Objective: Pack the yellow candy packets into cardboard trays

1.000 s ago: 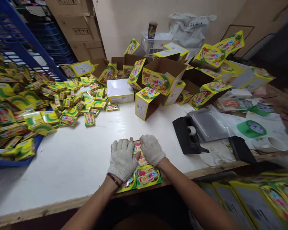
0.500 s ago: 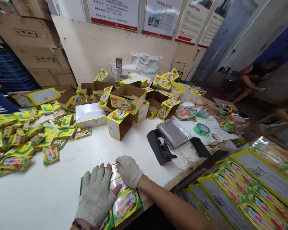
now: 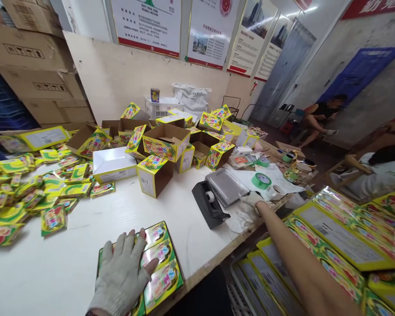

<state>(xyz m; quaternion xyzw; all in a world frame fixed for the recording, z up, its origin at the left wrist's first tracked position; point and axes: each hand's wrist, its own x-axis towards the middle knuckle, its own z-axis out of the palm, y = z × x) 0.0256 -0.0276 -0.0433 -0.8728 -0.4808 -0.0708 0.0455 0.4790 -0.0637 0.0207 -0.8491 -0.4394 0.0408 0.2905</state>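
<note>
My left hand (image 3: 123, 267), in a pale knitted fingerless glove, lies flat with fingers spread on a block of shiny yellow-green packs (image 3: 163, 281) set side by side near the table edge. My right hand (image 3: 253, 201), gloved the same way, reaches out over the table's right side. It is at the near right corner of a grey transparent tray (image 3: 227, 188), beside crumpled clear plastic (image 3: 242, 219). Its fingers are small and indistinct, so what they hold cannot be made out. Left of it stands a black tape dispenser (image 3: 209, 204) with a small roll.
Open printed boxes (image 3: 166, 140) are heaped at the back, loose packs (image 3: 52, 184) at the left. Green tape (image 3: 261, 181) and a white mug (image 3: 276, 192) stand at the right. Filled cartons (image 3: 345, 232) are stacked below. One person (image 3: 325, 114) sits beyond, another (image 3: 378, 171) at far right.
My right hand has left the pack block and stretched right and away to beside the tray. My left hand stays on the packs. The view has tilted up and turned right.
</note>
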